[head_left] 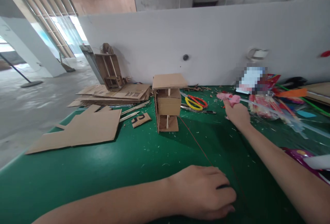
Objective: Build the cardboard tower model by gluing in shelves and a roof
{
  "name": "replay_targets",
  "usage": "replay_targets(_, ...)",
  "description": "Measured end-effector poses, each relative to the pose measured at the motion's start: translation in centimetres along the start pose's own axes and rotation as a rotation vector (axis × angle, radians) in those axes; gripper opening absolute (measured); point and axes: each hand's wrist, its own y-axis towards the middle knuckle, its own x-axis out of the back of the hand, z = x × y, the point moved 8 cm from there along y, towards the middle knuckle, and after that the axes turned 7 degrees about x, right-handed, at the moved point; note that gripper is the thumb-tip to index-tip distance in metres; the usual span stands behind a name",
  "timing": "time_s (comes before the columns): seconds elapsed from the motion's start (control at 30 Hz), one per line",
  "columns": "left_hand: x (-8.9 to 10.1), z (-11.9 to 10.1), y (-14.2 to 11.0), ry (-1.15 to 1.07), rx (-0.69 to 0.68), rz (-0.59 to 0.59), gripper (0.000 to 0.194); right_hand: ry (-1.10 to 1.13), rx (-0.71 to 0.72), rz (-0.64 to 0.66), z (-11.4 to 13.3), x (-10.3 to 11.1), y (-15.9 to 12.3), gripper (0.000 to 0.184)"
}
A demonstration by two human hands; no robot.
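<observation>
My left hand (202, 193) rests low over the green table, its fingers curled downward. A thin red thread (194, 140) runs from the cardboard model to this hand; what lies under the fingers is hidden. My right hand (238, 115) is stretched far forward, fingers bent against a soft pink crumpled piece (234, 99); its fingertips are partly hidden. In the middle stands the upright cardboard model (168, 106), with a flat top, a box-like middle and thin sticks between the levels. Scissors (194, 103) with yellow and red handles lie beside it, near a dark slim cutter (206, 111).
A cut cardboard sheet (87, 127), stacked cardboard (129, 91) and another cardboard build (109, 69) occupy the left. Wooden sticks (135, 108) lie near a small cardboard scrap (141, 120). Plastic-wrapped craft supplies (268, 107) crowd the right. A white partition (154, 45) borders the back.
</observation>
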Motion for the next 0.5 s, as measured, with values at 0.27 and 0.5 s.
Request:
replay_targets(0.27, -0.1, 0.0, 0.0, -0.004, -0.002, 0.016, 0.032, -0.2, -0.007, 0.309, 1.3, -0.5, 0.3, 0.051)
replay_targets(0.5, -0.1, -0.1, 0.1, -0.004, 0.0, 0.022, 0.03, -0.514, 0.098, 0.323, 3.6, 1.9, -1.9, 0.041)
